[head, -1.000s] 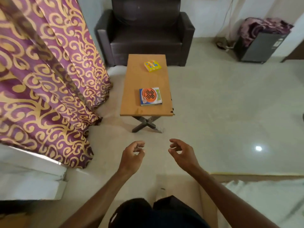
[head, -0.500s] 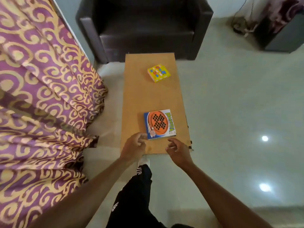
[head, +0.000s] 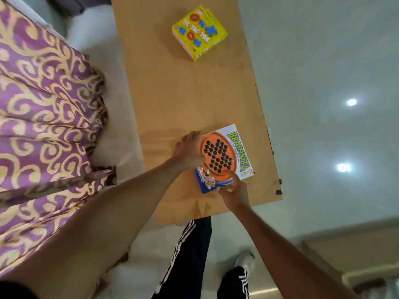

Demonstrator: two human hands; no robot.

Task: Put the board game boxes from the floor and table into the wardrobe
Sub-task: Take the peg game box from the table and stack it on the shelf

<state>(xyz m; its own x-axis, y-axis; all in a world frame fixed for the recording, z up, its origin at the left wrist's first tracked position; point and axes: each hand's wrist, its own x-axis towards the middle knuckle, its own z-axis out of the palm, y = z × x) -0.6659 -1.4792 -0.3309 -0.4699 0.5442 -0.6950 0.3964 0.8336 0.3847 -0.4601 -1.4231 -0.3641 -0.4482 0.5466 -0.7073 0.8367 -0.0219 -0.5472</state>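
Two hands now meet the Brainvita box [head: 224, 157], where half a second ago they were only arriving at its near edge and a second ago hung open above the floor, well short of the tabletop [head: 190, 100]. The left hand [head: 189, 151] lies against the box's left side; the right hand [head: 234, 190] pinches the near corner, thumb on the lid. Grip: both hands closed on the box, though the lower fingers are hidden. The box rests on the tabletop near its front end, possibly with the near corner starting to rise. Judgement: pickup has begun; carrying to the wardrobe remains. The Tic Tac Toe box [head: 199, 32] sits untouched at the far end.
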